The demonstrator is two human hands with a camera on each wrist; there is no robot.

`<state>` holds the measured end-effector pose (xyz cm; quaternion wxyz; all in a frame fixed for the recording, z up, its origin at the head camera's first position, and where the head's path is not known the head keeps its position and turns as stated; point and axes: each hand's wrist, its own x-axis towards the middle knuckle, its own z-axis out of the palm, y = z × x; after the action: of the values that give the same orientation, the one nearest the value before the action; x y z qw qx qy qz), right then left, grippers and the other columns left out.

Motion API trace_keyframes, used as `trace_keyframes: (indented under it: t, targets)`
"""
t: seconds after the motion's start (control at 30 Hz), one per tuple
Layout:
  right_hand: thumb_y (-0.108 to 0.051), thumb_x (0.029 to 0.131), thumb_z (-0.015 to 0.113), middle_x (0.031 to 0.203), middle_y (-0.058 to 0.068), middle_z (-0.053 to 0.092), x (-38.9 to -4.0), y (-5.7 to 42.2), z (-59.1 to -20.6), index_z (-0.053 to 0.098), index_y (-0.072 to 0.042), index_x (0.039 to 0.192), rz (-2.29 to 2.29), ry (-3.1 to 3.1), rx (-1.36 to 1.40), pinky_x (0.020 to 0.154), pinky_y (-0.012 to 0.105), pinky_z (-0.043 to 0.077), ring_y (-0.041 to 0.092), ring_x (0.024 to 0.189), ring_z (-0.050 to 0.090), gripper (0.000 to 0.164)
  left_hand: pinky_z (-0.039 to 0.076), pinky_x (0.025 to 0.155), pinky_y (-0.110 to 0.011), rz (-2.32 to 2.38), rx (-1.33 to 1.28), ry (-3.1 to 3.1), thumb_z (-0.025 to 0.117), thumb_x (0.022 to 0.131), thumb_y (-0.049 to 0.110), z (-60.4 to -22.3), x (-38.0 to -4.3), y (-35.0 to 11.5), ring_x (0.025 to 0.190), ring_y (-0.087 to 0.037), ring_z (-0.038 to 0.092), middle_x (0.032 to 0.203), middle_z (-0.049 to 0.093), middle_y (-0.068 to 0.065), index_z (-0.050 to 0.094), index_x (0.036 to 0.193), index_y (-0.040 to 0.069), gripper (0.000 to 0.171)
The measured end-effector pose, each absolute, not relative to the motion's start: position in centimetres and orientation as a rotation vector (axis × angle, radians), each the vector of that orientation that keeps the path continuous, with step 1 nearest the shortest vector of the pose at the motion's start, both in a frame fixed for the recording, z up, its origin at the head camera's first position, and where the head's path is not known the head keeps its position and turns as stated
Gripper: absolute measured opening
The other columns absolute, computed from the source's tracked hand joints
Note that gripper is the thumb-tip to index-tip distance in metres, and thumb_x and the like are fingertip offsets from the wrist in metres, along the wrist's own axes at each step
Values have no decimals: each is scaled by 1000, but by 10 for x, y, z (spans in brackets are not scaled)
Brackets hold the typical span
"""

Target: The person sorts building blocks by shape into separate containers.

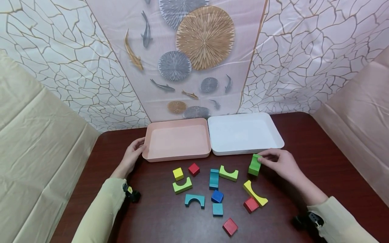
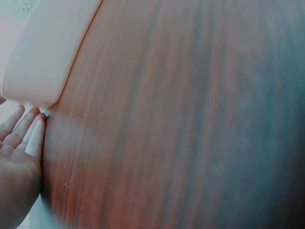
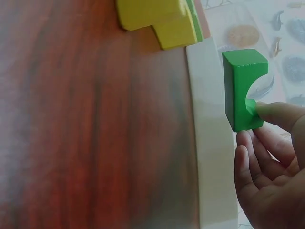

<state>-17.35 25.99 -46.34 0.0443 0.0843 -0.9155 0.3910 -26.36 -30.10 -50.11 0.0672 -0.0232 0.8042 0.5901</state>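
Observation:
My right hand [image 1: 281, 163] pinches one end of a green arch block [image 3: 245, 90] between thumb and fingers. In the head view the block stands in front of the white tray [image 1: 247, 152], and in the right wrist view its curved notch faces the hand. My left hand [image 1: 132, 155] is at the left side of the pink tray [image 1: 176, 158]. Its fingers [image 2: 35, 138] look nearly straight in the left wrist view, with the tips right at the tray's corner. A yellow arch block [image 1: 253, 194] and a red cube [image 1: 251, 205] lie nearest the right hand.
Both trays stand side by side at the table's back edge. Scattered before them are light green arches [image 1: 228, 173], teal arches [image 1: 195, 199], a yellow cube [image 1: 178, 173], a blue cube [image 1: 217, 196], a teal cube [image 1: 217, 209] and more red cubes [image 1: 230, 226]. Patterned cloth hangs behind.

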Motion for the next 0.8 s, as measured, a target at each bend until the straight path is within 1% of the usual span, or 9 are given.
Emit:
trace_keyframes:
  t: [0.1, 0.23, 0.33, 0.53, 0.73, 0.8]
  targets:
    - [-13, 94, 81, 96, 13, 81, -176, 258, -460, 82, -4, 107, 1201, -2777, 268, 71, 13, 52, -9, 77, 63, 15, 41, 101, -11, 1785, -67, 2422, 52, 114, 22, -501, -264, -300, 152, -37, 41, 168, 37, -24, 32, 165, 1, 59]
    - [-12, 94, 81, 95, 13, 81, -179, 254, -455, 82, -4, 107, 1211, -2749, 281, 72, 11, 51, -10, 77, 63, 15, 40, 94, -6, 1797, -68, 2413, 52, 114, 21, -501, -264, -300, 152, -37, 41, 168, 37, -25, 32, 165, 1, 59]
    - [-13, 95, 81, 96, 13, 80, -181, 251, -451, 82, -5, 108, 1227, -2738, 286, 72, 11, 51, -9, 77, 63, 15, 41, 92, -4, 1805, -67, 2409, 52, 114, 21, -501, -264, -300, 151, -38, 41, 167, 37, -25, 32, 165, 1, 59]
    - [-15, 96, 80, 98, 14, 81, -187, 244, -449, 82, -5, 110, 1276, -2724, 289, 72, 13, 51, -8, 77, 64, 17, 42, 92, -4, 1803, -64, 2408, 53, 114, 22, -501, -263, -300, 151, -38, 42, 167, 38, -24, 32, 165, 1, 59]
    - [-13, 96, 80, 99, 16, 81, -194, 235, -447, 82, -3, 110, 1320, -2700, 314, 72, 13, 51, -8, 78, 64, 17, 41, 93, -4, 1811, -43, 2392, 51, 114, 21, -501, -262, -301, 152, -38, 39, 168, 36, -25, 30, 165, 0, 59]
    - [-13, 96, 80, 99, 14, 81, -197, 232, -446, 82, -3, 110, 1341, -2689, 315, 72, 13, 52, -8, 78, 65, 17, 41, 93, -5, 1817, -39, 2385, 50, 114, 21, -501, -262, -301, 153, -37, 39, 168, 36, -24, 31, 165, 1, 58]
